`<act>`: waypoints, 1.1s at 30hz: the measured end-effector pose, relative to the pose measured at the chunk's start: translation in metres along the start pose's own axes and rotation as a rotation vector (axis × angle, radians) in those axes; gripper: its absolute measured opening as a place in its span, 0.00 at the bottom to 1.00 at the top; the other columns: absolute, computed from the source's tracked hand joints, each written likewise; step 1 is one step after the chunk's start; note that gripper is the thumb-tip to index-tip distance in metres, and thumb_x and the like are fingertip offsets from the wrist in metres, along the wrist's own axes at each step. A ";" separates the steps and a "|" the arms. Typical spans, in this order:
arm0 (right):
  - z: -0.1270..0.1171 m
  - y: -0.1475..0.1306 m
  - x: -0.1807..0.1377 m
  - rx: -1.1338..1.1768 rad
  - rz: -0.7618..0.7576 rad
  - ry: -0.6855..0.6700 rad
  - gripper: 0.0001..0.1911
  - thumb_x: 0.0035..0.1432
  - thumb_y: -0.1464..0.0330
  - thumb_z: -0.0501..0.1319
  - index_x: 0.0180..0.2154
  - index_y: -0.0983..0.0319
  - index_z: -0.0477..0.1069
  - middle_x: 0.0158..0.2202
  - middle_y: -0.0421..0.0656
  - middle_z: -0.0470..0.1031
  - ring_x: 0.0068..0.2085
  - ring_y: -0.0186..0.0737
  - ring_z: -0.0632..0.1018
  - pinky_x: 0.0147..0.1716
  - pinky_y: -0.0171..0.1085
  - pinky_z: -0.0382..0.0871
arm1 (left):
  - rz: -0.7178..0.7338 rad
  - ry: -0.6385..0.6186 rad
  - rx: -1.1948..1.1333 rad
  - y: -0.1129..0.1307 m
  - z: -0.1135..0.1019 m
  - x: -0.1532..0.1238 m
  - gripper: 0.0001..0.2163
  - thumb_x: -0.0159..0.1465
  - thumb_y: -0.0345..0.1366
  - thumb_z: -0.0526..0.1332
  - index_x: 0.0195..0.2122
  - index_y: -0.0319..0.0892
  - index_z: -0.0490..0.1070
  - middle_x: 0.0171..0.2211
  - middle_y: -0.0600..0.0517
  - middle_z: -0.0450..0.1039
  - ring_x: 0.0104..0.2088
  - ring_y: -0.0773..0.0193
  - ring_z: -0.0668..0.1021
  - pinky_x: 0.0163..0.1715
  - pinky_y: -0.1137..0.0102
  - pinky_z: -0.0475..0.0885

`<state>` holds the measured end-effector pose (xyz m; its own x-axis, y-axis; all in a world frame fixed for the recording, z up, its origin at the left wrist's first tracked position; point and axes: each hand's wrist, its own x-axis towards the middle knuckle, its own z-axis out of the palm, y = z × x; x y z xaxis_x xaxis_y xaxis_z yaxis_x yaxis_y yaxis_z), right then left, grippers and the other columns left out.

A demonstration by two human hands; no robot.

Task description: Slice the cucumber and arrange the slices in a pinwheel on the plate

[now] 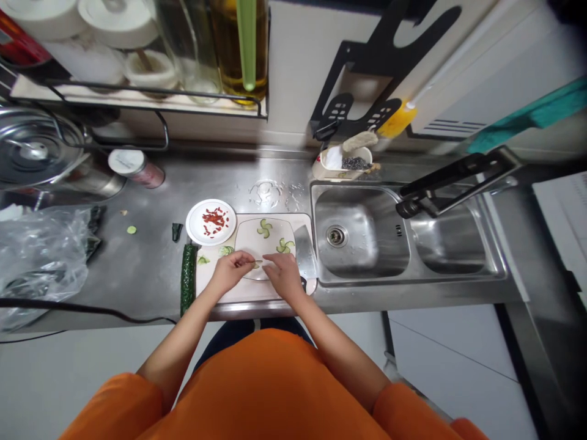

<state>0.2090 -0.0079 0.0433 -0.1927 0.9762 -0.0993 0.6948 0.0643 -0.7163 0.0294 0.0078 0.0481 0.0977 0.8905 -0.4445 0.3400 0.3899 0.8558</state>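
My left hand (233,271) pinches a thin cucumber slice (257,264) above a square white plate (247,235) with a dark rim line. My right hand (285,276) is just right of that slice, its fingers stretched toward it and apart. On the plate lie two curved groups of cucumber slices, one at the back (265,228) and one at the right (285,246). The plate rests on a pale cutting board (217,292). More cut slices (226,250) lie beside my left hand. A cleaver (305,249) lies along the board's right side.
A small white plate (192,223) holds chopped red bits. A whole cucumber (188,278) lies left of the board, with a cut end piece (177,231) behind it. To the right is a double sink (362,226). A plastic bag (46,256) and a lidded pot (36,150) stand left.
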 end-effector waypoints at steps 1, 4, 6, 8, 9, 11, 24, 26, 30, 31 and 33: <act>0.000 0.000 0.000 0.011 0.005 0.011 0.12 0.58 0.69 0.59 0.44 0.60 0.74 0.41 0.42 0.78 0.45 0.39 0.72 0.49 0.39 0.58 | -0.007 -0.027 -0.005 0.002 0.004 0.000 0.10 0.51 0.43 0.63 0.29 0.41 0.73 0.27 0.53 0.74 0.26 0.69 0.71 0.29 0.73 0.67; 0.000 -0.001 0.000 0.037 0.045 0.034 0.07 0.57 0.70 0.59 0.37 0.60 0.75 0.35 0.41 0.78 0.41 0.39 0.73 0.48 0.38 0.59 | -0.031 -0.078 -0.044 0.005 0.012 0.000 0.11 0.51 0.43 0.64 0.29 0.41 0.74 0.26 0.54 0.74 0.25 0.69 0.69 0.29 0.73 0.66; -0.001 -0.001 -0.001 0.063 0.076 0.039 0.06 0.57 0.71 0.59 0.32 0.60 0.75 0.31 0.40 0.77 0.39 0.38 0.72 0.46 0.38 0.60 | -0.050 -0.099 -0.103 0.006 0.014 0.000 0.12 0.50 0.44 0.65 0.29 0.40 0.74 0.26 0.54 0.74 0.26 0.69 0.70 0.30 0.72 0.66; -0.002 0.000 -0.002 0.097 0.097 0.040 0.06 0.57 0.71 0.59 0.30 0.60 0.75 0.30 0.40 0.76 0.39 0.39 0.71 0.44 0.38 0.61 | -0.084 -0.115 -0.182 0.005 0.015 -0.001 0.14 0.49 0.46 0.66 0.30 0.40 0.74 0.28 0.53 0.74 0.28 0.68 0.71 0.30 0.73 0.66; -0.003 0.000 -0.002 0.118 0.105 0.043 0.06 0.57 0.71 0.59 0.30 0.60 0.74 0.30 0.40 0.76 0.39 0.40 0.70 0.43 0.38 0.61 | -0.115 -0.120 -0.224 0.004 0.016 -0.002 0.15 0.49 0.47 0.66 0.31 0.40 0.74 0.28 0.52 0.74 0.28 0.69 0.71 0.29 0.74 0.65; -0.004 0.001 -0.004 0.158 0.115 0.047 0.06 0.56 0.71 0.59 0.30 0.60 0.74 0.30 0.41 0.76 0.39 0.40 0.70 0.42 0.37 0.61 | -0.207 -0.123 -0.303 0.003 0.017 -0.002 0.17 0.49 0.49 0.66 0.32 0.39 0.73 0.27 0.52 0.73 0.25 0.71 0.69 0.25 0.75 0.62; -0.004 0.006 -0.010 0.269 0.246 0.001 0.05 0.54 0.69 0.57 0.29 0.60 0.72 0.29 0.39 0.74 0.34 0.36 0.72 0.38 0.35 0.62 | -0.425 -0.060 -0.527 0.001 0.031 0.010 0.17 0.42 0.39 0.70 0.32 0.37 0.72 0.18 0.58 0.66 0.20 0.74 0.67 0.20 0.77 0.57; 0.001 0.008 -0.011 0.263 0.302 0.008 0.04 0.53 0.70 0.57 0.31 0.60 0.71 0.27 0.37 0.73 0.31 0.35 0.72 0.35 0.33 0.62 | -0.366 -0.044 -0.426 -0.001 0.032 0.012 0.17 0.45 0.38 0.68 0.35 0.38 0.73 0.18 0.58 0.67 0.20 0.73 0.68 0.22 0.76 0.60; 0.010 0.013 -0.012 0.130 0.359 -0.035 0.06 0.53 0.72 0.56 0.34 0.59 0.69 0.24 0.36 0.71 0.28 0.35 0.71 0.31 0.32 0.59 | -0.202 0.008 -0.094 -0.006 0.034 0.015 0.12 0.49 0.36 0.65 0.35 0.39 0.75 0.24 0.54 0.74 0.26 0.68 0.73 0.31 0.72 0.67; 0.012 0.013 -0.012 0.075 0.358 -0.054 0.07 0.53 0.73 0.56 0.35 0.59 0.69 0.24 0.36 0.71 0.29 0.36 0.71 0.31 0.33 0.58 | -0.165 0.016 -0.006 -0.007 0.035 0.015 0.11 0.50 0.36 0.64 0.34 0.40 0.75 0.26 0.53 0.75 0.27 0.67 0.74 0.33 0.71 0.67; 0.015 0.012 -0.012 -0.045 0.357 -0.088 0.08 0.54 0.73 0.55 0.37 0.59 0.69 0.25 0.39 0.72 0.31 0.38 0.71 0.31 0.33 0.56 | -0.102 0.020 0.158 -0.008 0.036 0.014 0.08 0.52 0.36 0.62 0.33 0.41 0.75 0.27 0.53 0.76 0.29 0.66 0.75 0.34 0.71 0.67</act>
<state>0.2091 -0.0221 0.0254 0.0097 0.9173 -0.3981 0.7582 -0.2663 -0.5951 0.0620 0.0089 0.0252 0.0369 0.8536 -0.5196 0.4901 0.4377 0.7538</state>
